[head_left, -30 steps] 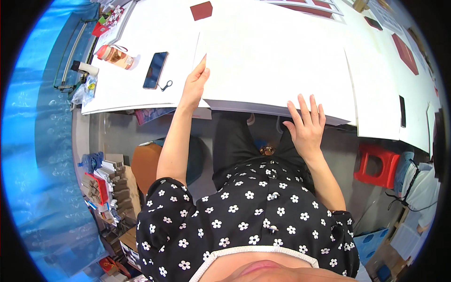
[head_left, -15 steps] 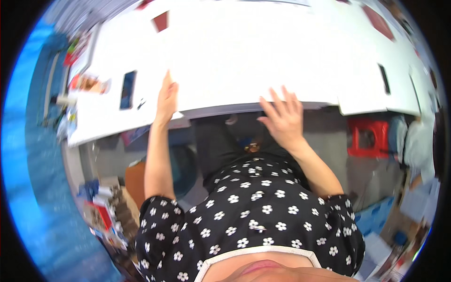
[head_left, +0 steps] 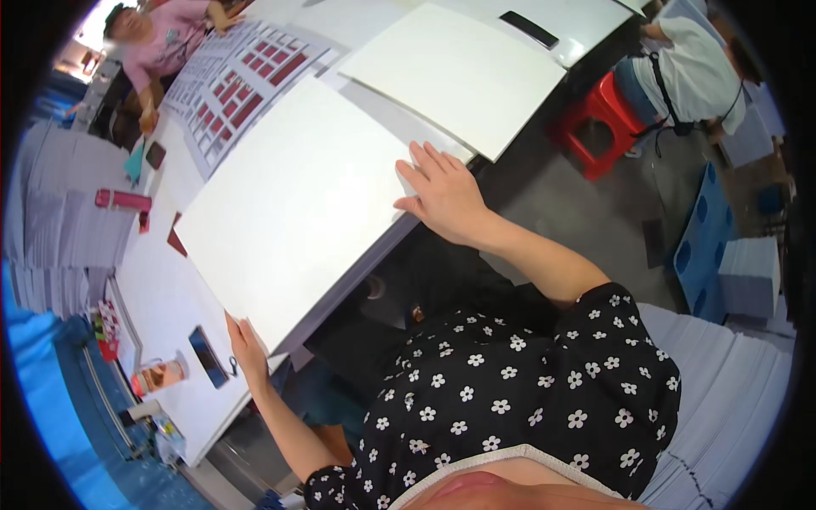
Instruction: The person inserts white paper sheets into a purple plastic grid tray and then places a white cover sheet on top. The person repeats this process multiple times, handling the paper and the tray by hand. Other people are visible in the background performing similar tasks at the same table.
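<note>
A large white sheet (head_left: 297, 204) lies in front of me on top of a squared pile whose grey near side shows. Along its left edge, at the near corner, my left hand (head_left: 248, 350) stands with fingers straight and held against the side. My right hand (head_left: 446, 194) rests at the sheet's near right edge, palm down, its fingers a little apart. Neither hand grips anything that I can see. Just right of the right hand lies a second white board (head_left: 450, 76), which overhangs the table edge.
Left of my left hand lie a phone (head_left: 207, 357) and an orange-labelled cup (head_left: 160, 376). Farther off are die-cut grid sheets (head_left: 246, 85), a pink bottle (head_left: 124, 201) and a co-worker in pink (head_left: 166, 42). On the right stand a red stool (head_left: 599, 123) and another seated person (head_left: 693, 72).
My view has turned, so the table now slants and the co-workers and grid sheets show. Both hands stay at the edges of the white pile, still holding nothing.
</note>
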Demonstrator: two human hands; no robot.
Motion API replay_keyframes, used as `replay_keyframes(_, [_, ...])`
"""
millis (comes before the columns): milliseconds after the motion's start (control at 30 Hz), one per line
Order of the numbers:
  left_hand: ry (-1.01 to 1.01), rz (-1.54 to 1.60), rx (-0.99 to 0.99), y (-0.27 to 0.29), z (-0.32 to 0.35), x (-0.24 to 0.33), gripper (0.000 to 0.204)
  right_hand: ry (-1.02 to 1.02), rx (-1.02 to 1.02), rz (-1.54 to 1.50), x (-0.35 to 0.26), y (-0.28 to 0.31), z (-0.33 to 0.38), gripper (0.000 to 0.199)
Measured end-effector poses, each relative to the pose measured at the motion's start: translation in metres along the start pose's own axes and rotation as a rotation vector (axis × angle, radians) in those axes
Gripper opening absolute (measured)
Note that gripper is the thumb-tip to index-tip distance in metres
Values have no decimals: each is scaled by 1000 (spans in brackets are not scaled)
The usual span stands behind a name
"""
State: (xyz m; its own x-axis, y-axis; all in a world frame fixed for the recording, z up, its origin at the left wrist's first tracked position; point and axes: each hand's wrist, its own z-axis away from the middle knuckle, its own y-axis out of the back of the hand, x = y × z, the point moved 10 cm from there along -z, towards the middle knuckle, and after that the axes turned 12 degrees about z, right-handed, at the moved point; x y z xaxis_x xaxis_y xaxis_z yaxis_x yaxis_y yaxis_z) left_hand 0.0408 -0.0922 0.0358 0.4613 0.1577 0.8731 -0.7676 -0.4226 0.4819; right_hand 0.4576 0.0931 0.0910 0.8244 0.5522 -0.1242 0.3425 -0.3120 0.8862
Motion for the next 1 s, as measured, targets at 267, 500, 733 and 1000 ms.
replay_keyframes(267, [13,-107,-19,2,6,5,51,57,-263,-175,17,-54,-73,38])
replay_keyframes(500, [23,-371,-48,-7,2,16,53,38,-367,-154,16,-111,-145,36])
replay_keyframes(733, [120,-376,-35,-9,7,28,54,-50,-393,-129,20,-160,-221,49])
replay_keyframes(1000, [50,-179,-26,-4,7,25,52,5,-303,20,8,-172,-241,62])
